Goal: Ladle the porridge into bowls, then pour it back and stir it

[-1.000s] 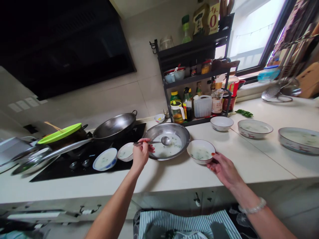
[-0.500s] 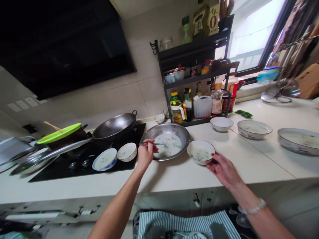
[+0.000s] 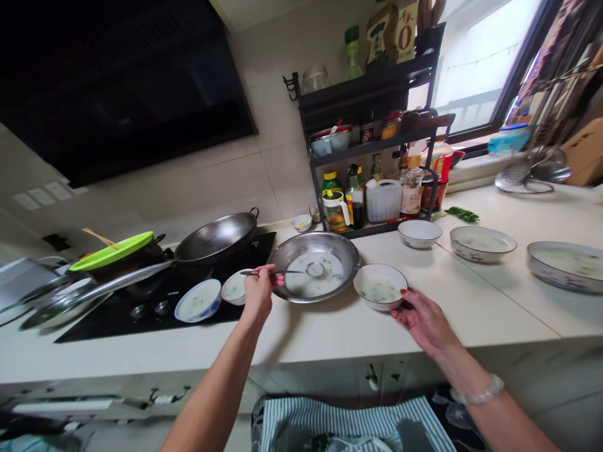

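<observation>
A wide metal basin [image 3: 346, 251] of white soup with green bits stands on the counter. My left hand [image 3: 260, 290] is closed around the handle of a spoon [image 3: 315, 270], whose round head lies at the soup's surface. To the right of the basin is a small rimmed bowl [image 3: 380, 287], partly filled with the same soup. My right hand [image 3: 421, 317] grips that bowl's right edge between thumb and fingers. Just behind my left hand sits another small soup bowl [image 3: 233, 290], partly covered by it. A blue-patterned bowl [image 3: 198, 301] of soup stands further left on the stove.
A wok [image 3: 217, 238] rests on the black stove [image 3: 117, 320]. Behind the basin rises a dark spice rack [image 3: 362, 150] full of bottles. Along the right side stand a white bowl [image 3: 419, 235], a soup bowl [image 3: 483, 245] and a larger soup dish [image 3: 565, 267].
My left hand has moved left and slightly down with the spoon, and the spoon's head now shows flatter near the middle of the soup. My right hand stays on the bowl.
</observation>
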Tool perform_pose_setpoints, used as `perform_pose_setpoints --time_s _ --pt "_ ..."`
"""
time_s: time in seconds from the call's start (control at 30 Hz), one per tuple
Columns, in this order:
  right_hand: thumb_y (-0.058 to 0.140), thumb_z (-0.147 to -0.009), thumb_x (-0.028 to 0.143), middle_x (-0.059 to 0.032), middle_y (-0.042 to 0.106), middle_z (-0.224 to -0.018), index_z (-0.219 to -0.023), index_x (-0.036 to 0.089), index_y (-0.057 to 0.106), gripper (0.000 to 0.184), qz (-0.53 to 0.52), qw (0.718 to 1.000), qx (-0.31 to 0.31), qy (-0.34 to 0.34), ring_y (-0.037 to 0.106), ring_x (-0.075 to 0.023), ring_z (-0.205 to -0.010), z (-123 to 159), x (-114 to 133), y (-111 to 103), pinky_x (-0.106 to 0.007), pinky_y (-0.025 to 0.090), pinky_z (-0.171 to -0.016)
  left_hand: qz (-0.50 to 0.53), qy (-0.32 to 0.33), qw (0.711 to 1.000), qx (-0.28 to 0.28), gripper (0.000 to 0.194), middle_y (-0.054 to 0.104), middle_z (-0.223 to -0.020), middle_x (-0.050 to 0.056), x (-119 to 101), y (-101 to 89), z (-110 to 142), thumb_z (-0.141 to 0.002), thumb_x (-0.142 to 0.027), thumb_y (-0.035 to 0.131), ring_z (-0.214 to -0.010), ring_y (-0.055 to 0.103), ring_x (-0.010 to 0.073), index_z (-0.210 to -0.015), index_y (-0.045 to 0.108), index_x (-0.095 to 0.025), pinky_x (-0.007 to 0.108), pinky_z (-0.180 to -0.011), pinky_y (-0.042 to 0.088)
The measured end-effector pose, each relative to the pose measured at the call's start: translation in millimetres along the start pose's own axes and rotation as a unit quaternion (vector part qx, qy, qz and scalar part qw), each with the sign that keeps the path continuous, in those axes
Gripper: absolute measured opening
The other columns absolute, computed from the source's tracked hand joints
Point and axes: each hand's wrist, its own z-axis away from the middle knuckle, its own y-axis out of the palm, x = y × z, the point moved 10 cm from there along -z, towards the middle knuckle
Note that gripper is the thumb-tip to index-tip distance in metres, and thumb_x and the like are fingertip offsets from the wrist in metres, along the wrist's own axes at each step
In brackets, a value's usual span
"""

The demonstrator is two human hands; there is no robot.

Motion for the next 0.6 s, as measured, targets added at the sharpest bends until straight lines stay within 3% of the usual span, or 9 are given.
perform_pose_setpoints --time_s 0.6 --pt "0.084 -0.062 0.035 -0.0027 0.067 -0.07 -0.079 0.019 0.069 0.028 -0.004 1.0 0.002 -0.009 0.057 -0.0135 -0.054 -1.0 0.7 -1.3 -0.023 0.042 -0.042 0.006 -0.01 1.0 0.01 0.015 0.063 -0.052 0.002 -11.0 4.7 8.3 -0.072 -0.022 0.053 -0.047 0.062 0.014 -0.077 0.062 -0.012 0.025 -0.049 0.05"
